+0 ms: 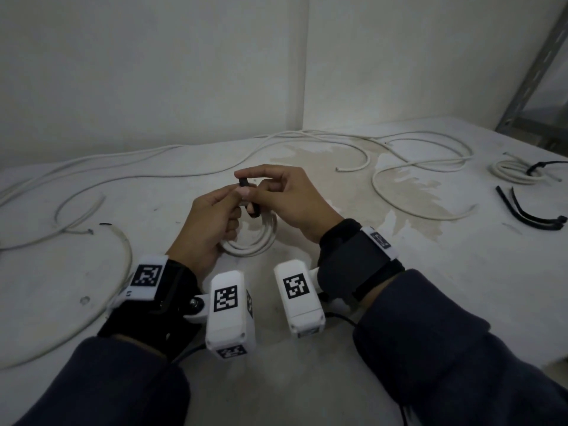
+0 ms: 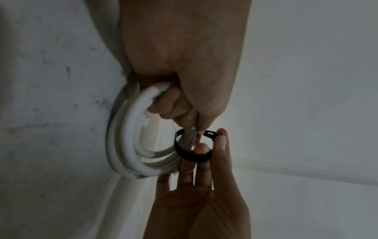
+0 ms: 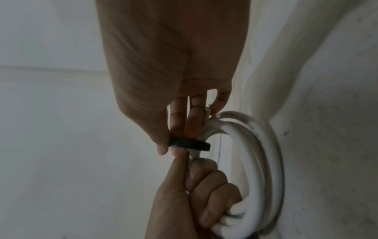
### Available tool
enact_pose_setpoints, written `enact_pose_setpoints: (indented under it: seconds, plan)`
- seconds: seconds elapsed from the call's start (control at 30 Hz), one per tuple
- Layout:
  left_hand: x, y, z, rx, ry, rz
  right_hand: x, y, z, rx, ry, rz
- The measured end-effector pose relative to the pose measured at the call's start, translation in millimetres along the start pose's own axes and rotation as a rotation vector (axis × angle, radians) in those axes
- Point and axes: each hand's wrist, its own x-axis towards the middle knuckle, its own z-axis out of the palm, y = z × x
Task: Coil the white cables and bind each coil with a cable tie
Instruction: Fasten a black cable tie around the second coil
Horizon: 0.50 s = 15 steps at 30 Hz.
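Right now the big white tabletop (image 1: 430, 287) carries everything, and two white walls meet in a corner behind it. Long loose white cables (image 1: 408, 167) lie spread across the far part of the tabletop; how many there are is hard to tell, since they cross and run out of sight. Two hands work in the middle, above the near part of the tabletop. One white coil (image 1: 258, 238) is held there, with about three loops side by side in the wrist views. The left hand (image 1: 209, 222) has its fingers (image 3: 212, 182) curled tight round the coil. One black cable tie (image 2: 190, 153) goes round the loops of this coil as a loose ring. The right hand (image 1: 292, 198) pinches that tie between its thumb and first finger, and its other fingers lie straight beside the coil. At the far right, one more small coil (image 1: 513, 172) lies flat with one black tie (image 1: 544, 166) on it. Near it, well apart from the hands, three spare black ties (image 1: 528, 210) lie together.
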Motion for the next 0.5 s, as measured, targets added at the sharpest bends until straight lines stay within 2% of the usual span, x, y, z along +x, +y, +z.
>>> enact_pose_setpoints:
  seconds: [0.5]
  plan:
    - [2.5, -1.2, -1.3, -0.01, -0.014, -0.006, 0.6, 0.6, -0.6, -0.02, 0.013, -0.008]
